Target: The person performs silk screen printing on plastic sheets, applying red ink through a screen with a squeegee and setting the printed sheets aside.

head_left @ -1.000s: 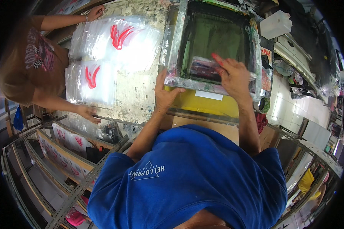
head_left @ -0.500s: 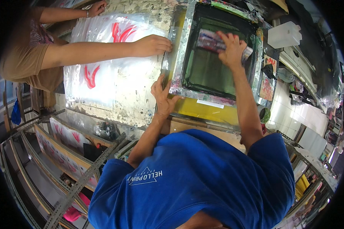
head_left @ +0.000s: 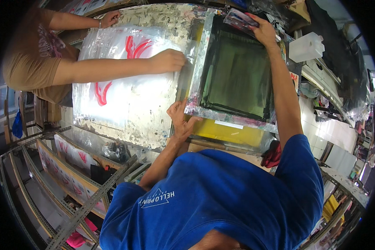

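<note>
A screen printing frame [head_left: 201, 58] with dark green mesh lies on a yellow board [head_left: 229, 132] in front of me. My left hand [head_left: 180, 121] grips the frame's near left corner, the fingers along its left side and the thumb at its near edge. At the frame's far end, my right hand [head_left: 263, 32] is closed around an ink-stained squeegee [head_left: 238, 19]. A co-worker's hand [head_left: 171, 61] holds the edge of a clear plastic sheet [head_left: 189, 62] beside the frame's left side.
Clear plastic sheets with red prints [head_left: 112, 66] cover much of the stained table [head_left: 154, 132] at left. A white plastic jug [head_left: 306, 49] stands right of the frame. Metal racks [head_left: 77, 204] with printed boards are at lower left. A dark red cloth [head_left: 272, 155] lies near my right arm.
My right hand has carried the squeegee away from me, from the upper part of the mesh to the frame's far end. My left hand keeps its corner.
</note>
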The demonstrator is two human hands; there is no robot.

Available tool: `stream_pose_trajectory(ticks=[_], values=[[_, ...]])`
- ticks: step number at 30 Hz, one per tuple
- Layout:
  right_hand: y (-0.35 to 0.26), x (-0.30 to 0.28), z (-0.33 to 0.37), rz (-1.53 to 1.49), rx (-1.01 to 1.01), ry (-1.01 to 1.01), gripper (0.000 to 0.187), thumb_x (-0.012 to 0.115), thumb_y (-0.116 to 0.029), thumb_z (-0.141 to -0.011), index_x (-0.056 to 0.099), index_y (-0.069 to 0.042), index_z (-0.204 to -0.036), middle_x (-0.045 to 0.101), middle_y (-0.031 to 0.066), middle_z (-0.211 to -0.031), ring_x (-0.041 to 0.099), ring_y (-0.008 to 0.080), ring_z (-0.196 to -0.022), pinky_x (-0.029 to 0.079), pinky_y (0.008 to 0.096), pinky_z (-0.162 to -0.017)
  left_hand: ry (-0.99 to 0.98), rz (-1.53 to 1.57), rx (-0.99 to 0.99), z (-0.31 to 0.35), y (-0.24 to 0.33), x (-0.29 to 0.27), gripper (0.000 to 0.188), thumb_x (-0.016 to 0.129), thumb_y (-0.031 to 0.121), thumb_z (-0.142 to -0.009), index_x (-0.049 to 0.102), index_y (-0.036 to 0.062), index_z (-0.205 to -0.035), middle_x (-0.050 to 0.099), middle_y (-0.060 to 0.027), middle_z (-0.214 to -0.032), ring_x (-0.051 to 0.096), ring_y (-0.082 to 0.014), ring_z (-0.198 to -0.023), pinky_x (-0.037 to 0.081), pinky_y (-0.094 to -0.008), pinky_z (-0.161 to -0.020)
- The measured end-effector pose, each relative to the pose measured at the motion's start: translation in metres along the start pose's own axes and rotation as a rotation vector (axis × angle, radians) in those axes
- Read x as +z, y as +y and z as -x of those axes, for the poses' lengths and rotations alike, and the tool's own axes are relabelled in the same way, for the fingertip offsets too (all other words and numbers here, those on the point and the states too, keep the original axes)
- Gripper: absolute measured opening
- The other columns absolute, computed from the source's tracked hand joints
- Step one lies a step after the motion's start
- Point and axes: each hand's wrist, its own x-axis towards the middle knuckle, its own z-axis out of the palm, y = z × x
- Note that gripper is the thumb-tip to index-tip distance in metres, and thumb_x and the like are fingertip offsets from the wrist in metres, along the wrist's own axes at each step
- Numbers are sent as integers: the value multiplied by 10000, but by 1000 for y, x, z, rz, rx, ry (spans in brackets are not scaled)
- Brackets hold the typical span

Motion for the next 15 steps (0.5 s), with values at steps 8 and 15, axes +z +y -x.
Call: stream_pose_trajectory(ticks=[8, 15], values=[[-133, -112, 154, -313, 48, -183, 643, 708, 43, -781, 634, -197, -1373, 726, 155, -1140, 686, 302, -1028, 494, 345, -967, 191, 153, 80, -61, 68, -26, 830, 913, 332, -657, 601, -60, -1320, 608, -158, -1116, 477, -335, -1125, 339, -445, -1011], [-186, -191, 140, 258, -296, 206, 530, 712, -108, -788, 691, -204, -1309, 712, 145, -1040, 651, 311, -936, 496, 399, -909, 156, 636, 119, -151, 87, -44, 545, 764, 142, -849, 566, -7, -1335, 614, -177, -1264, 556, -286, -1223, 452, -403, -1037]])
